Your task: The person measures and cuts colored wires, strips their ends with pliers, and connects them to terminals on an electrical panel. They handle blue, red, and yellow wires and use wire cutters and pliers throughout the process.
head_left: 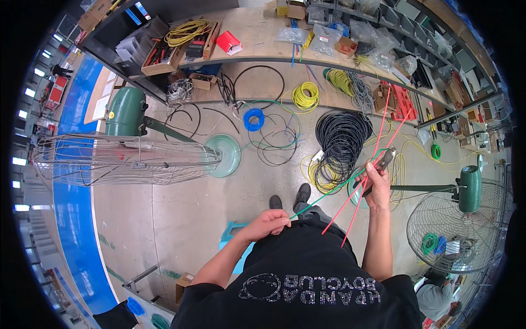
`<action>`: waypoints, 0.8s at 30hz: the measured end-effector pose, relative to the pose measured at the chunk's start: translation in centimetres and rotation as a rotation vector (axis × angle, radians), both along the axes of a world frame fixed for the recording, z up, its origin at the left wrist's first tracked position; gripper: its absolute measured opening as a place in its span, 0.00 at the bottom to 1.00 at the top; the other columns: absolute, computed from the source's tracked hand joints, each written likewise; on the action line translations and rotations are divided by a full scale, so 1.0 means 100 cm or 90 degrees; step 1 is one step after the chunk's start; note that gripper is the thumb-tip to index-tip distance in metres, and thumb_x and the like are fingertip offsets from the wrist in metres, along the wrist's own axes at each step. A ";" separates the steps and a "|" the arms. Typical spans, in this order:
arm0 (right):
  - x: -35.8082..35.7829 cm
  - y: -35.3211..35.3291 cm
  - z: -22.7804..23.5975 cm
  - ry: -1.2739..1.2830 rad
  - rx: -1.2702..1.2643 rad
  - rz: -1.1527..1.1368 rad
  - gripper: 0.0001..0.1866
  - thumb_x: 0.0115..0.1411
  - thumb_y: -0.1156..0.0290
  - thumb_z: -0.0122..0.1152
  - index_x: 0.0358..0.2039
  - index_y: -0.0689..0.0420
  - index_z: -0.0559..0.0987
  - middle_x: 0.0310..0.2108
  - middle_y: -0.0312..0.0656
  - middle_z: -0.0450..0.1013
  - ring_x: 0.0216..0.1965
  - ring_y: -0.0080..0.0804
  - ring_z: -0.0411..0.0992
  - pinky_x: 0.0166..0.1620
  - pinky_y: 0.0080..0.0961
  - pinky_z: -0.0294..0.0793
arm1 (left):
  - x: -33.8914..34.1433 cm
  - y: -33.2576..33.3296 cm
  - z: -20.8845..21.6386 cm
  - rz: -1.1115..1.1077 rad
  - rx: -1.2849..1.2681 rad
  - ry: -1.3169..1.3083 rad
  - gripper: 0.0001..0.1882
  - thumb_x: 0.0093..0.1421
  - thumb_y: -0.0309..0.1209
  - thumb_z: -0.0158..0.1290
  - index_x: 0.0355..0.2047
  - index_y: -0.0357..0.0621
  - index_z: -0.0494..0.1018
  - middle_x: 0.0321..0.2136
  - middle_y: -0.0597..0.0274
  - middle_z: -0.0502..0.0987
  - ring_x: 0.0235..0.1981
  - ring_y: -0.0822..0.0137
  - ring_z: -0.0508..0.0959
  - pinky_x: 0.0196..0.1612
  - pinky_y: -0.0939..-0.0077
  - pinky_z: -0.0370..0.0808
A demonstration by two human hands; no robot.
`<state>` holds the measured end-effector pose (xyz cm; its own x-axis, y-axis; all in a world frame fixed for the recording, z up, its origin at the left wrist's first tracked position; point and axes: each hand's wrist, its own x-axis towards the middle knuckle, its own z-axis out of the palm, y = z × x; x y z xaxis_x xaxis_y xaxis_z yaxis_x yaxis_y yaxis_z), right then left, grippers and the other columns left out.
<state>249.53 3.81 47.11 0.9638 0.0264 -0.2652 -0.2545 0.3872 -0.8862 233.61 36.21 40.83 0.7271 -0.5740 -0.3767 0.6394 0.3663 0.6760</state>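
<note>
My left hand is at waist height in front of the black shirt, its fingers pinched on one end of a green wire. The wire stretches up and right to my right hand, which is closed round a pair of pliers. The metal jaws point up, and the dark handles show below the fingers. Two long red wires run slantwise past the right hand, and their lower ends hang before the shirt. Whether the right fingers grip these wires too, I cannot tell.
Ahead stands a workbench with bins and tools. A black cable coil, yellow coils and a blue coil lie on the floor. Green fans stand left and right. A blue stool is behind my left arm.
</note>
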 end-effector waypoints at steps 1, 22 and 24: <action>0.000 0.002 -0.001 -0.005 -0.042 -0.019 0.09 0.65 0.68 0.66 0.39 0.59 0.77 0.24 0.34 0.70 0.25 0.25 0.69 0.34 0.28 0.73 | -0.001 0.000 0.002 0.004 -0.012 0.008 0.10 0.73 0.32 0.50 0.38 0.38 0.75 0.20 0.74 0.65 0.20 0.81 0.62 0.26 0.82 0.59; 0.038 0.000 -0.026 0.034 -0.037 -0.063 0.08 0.69 0.67 0.63 0.37 0.58 0.77 0.24 0.34 0.69 0.25 0.26 0.67 0.34 0.29 0.72 | -0.001 0.011 0.006 -0.009 0.123 -0.028 0.11 0.74 0.34 0.50 0.39 0.40 0.77 0.21 0.75 0.67 0.23 0.82 0.64 0.28 0.85 0.60; 0.041 -0.003 -0.033 0.059 -0.073 -0.028 0.08 0.69 0.67 0.62 0.37 0.59 0.77 0.24 0.34 0.70 0.25 0.26 0.68 0.33 0.29 0.72 | 0.000 0.014 0.004 0.006 0.115 -0.010 0.11 0.74 0.34 0.50 0.39 0.40 0.76 0.21 0.76 0.67 0.23 0.82 0.64 0.28 0.84 0.60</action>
<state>253.58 3.53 43.78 0.9344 -0.0511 -0.3525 -0.3228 0.2967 -0.8987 233.57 37.61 41.20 0.7391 -0.4913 -0.4609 0.6249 0.2444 0.7415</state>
